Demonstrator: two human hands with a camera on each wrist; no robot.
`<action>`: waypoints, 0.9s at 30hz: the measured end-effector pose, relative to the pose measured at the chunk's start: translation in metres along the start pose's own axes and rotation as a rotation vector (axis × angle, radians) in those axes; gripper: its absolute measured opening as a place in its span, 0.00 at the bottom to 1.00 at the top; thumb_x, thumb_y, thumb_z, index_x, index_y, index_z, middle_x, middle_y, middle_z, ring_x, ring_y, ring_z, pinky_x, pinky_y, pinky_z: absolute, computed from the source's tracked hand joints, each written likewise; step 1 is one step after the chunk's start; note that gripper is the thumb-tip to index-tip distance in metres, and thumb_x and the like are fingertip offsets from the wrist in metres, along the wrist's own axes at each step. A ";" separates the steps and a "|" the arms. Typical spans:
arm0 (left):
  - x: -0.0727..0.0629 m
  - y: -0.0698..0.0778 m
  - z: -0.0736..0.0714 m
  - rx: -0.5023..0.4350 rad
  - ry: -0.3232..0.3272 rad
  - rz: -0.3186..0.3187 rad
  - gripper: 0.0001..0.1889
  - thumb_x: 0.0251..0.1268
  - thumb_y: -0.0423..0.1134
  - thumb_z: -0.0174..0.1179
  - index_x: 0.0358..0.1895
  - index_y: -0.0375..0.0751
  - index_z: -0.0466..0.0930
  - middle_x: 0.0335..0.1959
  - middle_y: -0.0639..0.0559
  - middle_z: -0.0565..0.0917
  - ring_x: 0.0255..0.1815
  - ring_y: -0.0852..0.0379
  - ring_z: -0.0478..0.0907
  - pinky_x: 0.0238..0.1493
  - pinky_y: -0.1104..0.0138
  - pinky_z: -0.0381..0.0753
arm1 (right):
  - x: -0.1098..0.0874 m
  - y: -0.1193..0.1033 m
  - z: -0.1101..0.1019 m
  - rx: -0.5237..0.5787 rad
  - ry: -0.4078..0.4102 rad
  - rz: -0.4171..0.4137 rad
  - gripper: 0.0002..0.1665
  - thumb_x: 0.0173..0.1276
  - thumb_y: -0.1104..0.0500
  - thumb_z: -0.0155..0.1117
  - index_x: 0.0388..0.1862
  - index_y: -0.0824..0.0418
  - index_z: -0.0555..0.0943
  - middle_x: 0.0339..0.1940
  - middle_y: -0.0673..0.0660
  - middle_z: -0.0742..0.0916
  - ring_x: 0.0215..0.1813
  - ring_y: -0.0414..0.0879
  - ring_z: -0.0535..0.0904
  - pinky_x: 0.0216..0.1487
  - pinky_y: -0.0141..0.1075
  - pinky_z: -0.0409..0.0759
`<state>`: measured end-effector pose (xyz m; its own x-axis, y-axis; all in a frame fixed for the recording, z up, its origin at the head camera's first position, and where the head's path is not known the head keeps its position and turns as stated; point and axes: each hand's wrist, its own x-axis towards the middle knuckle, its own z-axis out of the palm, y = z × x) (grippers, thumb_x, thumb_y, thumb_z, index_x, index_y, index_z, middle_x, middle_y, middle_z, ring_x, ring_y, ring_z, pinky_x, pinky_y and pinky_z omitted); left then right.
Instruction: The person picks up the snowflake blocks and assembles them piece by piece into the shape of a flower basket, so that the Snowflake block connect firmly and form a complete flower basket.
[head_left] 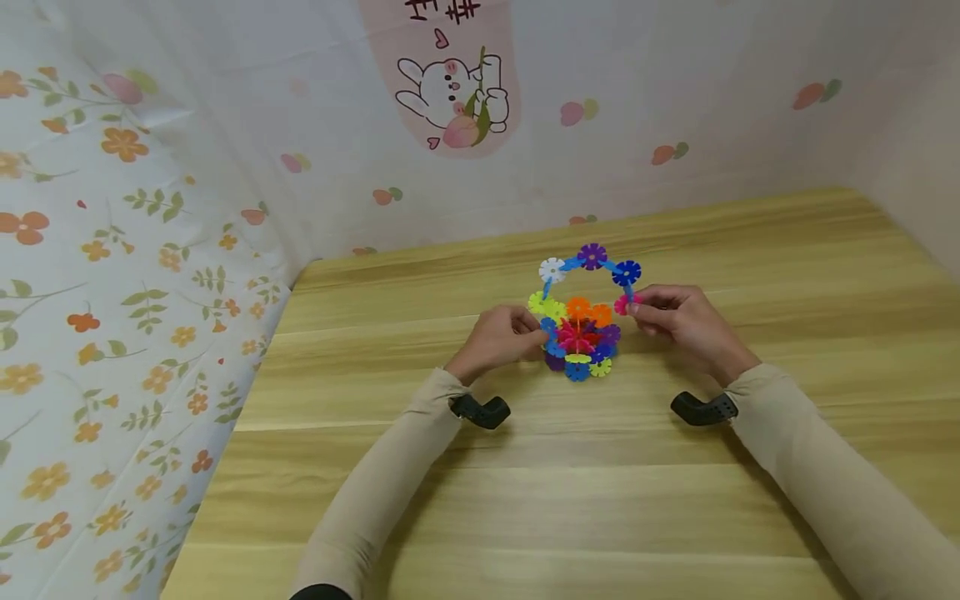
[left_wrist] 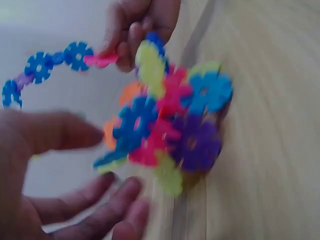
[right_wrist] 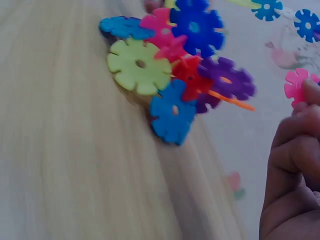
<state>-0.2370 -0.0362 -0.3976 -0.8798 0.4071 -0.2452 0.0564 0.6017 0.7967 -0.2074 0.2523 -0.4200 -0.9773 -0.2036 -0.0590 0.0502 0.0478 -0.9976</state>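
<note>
A toy of joined plastic snowflake discs (head_left: 577, 337) stands on the table, with a clustered base in many colours. From its left side an arched chain of discs (head_left: 592, 256) rises, in white, light blue, purple and dark blue, ending in a pink disc (right_wrist: 296, 86). My right hand (head_left: 686, 325) pinches this pink disc between thumb and fingers. At the base's left side is my left hand (head_left: 504, 339), close to a blue disc (left_wrist: 135, 123). In the left wrist view its thumb and fingers are spread apart; blur hides whether they touch the toy.
The wood-grain table (head_left: 525, 517) extends around the toy on all sides. Behind it hangs a pale cloth (head_left: 315, 100) with a printed rabbit, and a floral cloth (head_left: 112, 333) hangs at the left. Black wrist devices (head_left: 480, 412) project from both sleeves.
</note>
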 end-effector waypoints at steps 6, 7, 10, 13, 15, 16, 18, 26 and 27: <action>0.030 -0.012 0.007 -0.242 -0.127 0.097 0.32 0.69 0.45 0.64 0.73 0.44 0.67 0.69 0.47 0.75 0.68 0.48 0.73 0.74 0.52 0.69 | 0.009 0.005 0.002 -0.001 0.002 0.047 0.07 0.74 0.55 0.62 0.42 0.57 0.84 0.29 0.46 0.84 0.27 0.38 0.77 0.30 0.27 0.81; 0.036 -0.013 0.009 -0.288 -0.157 0.111 0.30 0.69 0.44 0.64 0.72 0.44 0.68 0.70 0.48 0.75 0.69 0.49 0.73 0.75 0.53 0.68 | 0.010 0.006 0.000 0.005 0.006 0.053 0.07 0.74 0.56 0.62 0.41 0.57 0.84 0.29 0.47 0.84 0.27 0.38 0.77 0.30 0.27 0.81; 0.051 -0.013 0.016 -0.347 -0.203 0.132 0.25 0.69 0.40 0.64 0.68 0.44 0.74 0.68 0.48 0.77 0.65 0.52 0.75 0.72 0.60 0.72 | 0.014 0.010 -0.001 0.030 -0.004 0.075 0.06 0.75 0.57 0.61 0.40 0.56 0.84 0.30 0.47 0.85 0.27 0.37 0.78 0.30 0.27 0.80; 0.059 -0.009 0.018 -0.330 -0.223 0.153 0.22 0.68 0.38 0.65 0.64 0.42 0.77 0.64 0.48 0.81 0.62 0.57 0.77 0.69 0.66 0.73 | 0.019 0.013 0.001 0.041 -0.030 0.088 0.06 0.75 0.57 0.61 0.39 0.56 0.83 0.29 0.47 0.84 0.28 0.36 0.77 0.29 0.27 0.79; 0.062 -0.004 0.019 -0.315 -0.245 0.187 0.20 0.68 0.37 0.64 0.62 0.41 0.79 0.63 0.48 0.81 0.62 0.58 0.77 0.69 0.66 0.73 | 0.021 0.014 0.003 0.051 -0.043 0.090 0.06 0.75 0.56 0.61 0.38 0.56 0.82 0.29 0.46 0.83 0.28 0.36 0.76 0.28 0.27 0.78; 0.063 -0.002 0.019 -0.309 -0.264 0.207 0.19 0.68 0.37 0.64 0.61 0.40 0.79 0.63 0.48 0.81 0.63 0.58 0.76 0.69 0.66 0.72 | 0.022 0.015 0.003 0.058 -0.045 0.088 0.06 0.75 0.57 0.61 0.38 0.56 0.82 0.28 0.46 0.83 0.28 0.37 0.76 0.28 0.27 0.77; 0.065 0.001 0.020 -0.280 -0.291 0.242 0.18 0.69 0.37 0.63 0.60 0.40 0.79 0.63 0.47 0.82 0.64 0.57 0.75 0.69 0.66 0.72 | 0.022 0.015 0.004 0.061 -0.043 0.084 0.07 0.76 0.57 0.60 0.36 0.56 0.81 0.28 0.46 0.83 0.28 0.37 0.76 0.28 0.27 0.77; 0.063 0.009 0.022 -0.227 -0.274 0.245 0.16 0.68 0.37 0.64 0.57 0.39 0.82 0.59 0.46 0.84 0.60 0.56 0.79 0.63 0.69 0.76 | 0.022 0.012 0.011 0.029 -0.094 0.070 0.08 0.75 0.59 0.60 0.35 0.58 0.82 0.28 0.46 0.82 0.30 0.39 0.76 0.31 0.28 0.78; 0.062 0.010 0.022 -0.260 -0.272 0.232 0.16 0.67 0.37 0.64 0.55 0.37 0.83 0.57 0.44 0.85 0.56 0.55 0.81 0.60 0.69 0.78 | 0.022 0.011 0.012 0.009 -0.091 0.067 0.07 0.75 0.59 0.60 0.36 0.59 0.82 0.28 0.47 0.82 0.30 0.39 0.76 0.31 0.28 0.79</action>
<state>-0.2806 0.0108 -0.4170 -0.6996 0.6980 -0.1527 0.0862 0.2946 0.9517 -0.2254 0.2370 -0.4329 -0.9489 -0.2883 -0.1281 0.1169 0.0558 -0.9916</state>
